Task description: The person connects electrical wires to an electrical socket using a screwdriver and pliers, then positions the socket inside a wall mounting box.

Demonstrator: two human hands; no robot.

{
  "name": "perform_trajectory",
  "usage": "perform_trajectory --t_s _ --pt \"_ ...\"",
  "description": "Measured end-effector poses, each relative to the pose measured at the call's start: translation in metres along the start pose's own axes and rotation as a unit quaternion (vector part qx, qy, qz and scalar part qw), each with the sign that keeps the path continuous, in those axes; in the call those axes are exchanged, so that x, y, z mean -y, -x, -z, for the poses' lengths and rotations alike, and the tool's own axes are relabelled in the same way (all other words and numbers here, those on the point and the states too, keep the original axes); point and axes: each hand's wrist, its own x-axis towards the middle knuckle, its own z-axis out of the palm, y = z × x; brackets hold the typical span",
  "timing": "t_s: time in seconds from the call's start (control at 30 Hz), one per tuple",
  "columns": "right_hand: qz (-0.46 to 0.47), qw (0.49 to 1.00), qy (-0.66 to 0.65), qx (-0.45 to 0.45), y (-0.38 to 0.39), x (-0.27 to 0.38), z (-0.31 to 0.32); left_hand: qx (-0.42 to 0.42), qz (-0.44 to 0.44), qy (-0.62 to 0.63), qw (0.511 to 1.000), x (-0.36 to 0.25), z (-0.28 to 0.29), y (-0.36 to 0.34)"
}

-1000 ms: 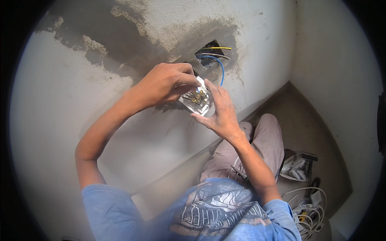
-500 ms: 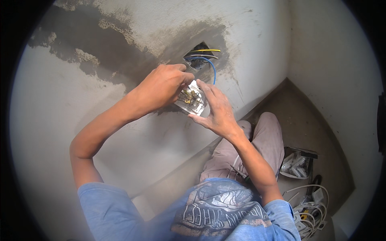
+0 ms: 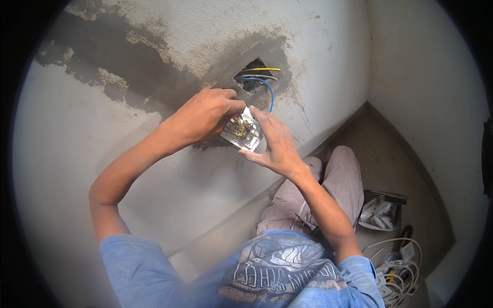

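Note:
Between my hands is a white wall socket [image 3: 238, 139], its back with brass terminals facing me. My right hand [image 3: 277, 143] grips its right side, thumb at the lower edge and fingers at the upper one. At its upper left, my left hand [image 3: 213, 113] is closed with the fingertips pinched together; what they pinch is hidden. Just above, a square wall box [image 3: 250, 86] is sunk in the wall. Out of it come a yellow wire [image 3: 264, 69], a grey-white wire [image 3: 267, 77] and a blue wire [image 3: 270, 95] that curves down behind my right fingers.
Grey plaster patches [image 3: 144, 72] run across the white wall. On the floor at the right lie an open box of plastic-wrapped parts [image 3: 379, 213] and a coil of white cable [image 3: 398, 292]. A thin tool [image 3: 307, 223] rests on my lap.
The view has shifted slightly, so the wall box and hands sit a little lower. Both hands keep nearly the same hold at the socket.

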Motion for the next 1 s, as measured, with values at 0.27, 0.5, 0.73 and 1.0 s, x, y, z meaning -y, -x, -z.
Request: perform_trajectory --t_s 0.27,0.5,0.73,1.0 --pt "-0.022 0.998 -0.060 -0.002 0.000 0.009 -0.001 -0.022 -0.032 0.034 0.999 0.004 0.000 0.005" --pt "-0.178 0.935 -0.306 0.034 -0.036 -0.009 0.010 -0.037 -0.014 0.084 0.996 0.008 0.003 -0.003" --pt "-0.165 0.924 -0.248 0.237 -0.081 -0.023 0.036 -0.035 0.004 0.089 0.995 0.009 -0.004 0.000" --pt "-0.136 0.931 -0.250 0.226 -0.080 -0.035 0.030 -0.072 0.005 0.097 0.993 0.012 -0.021 0.006"
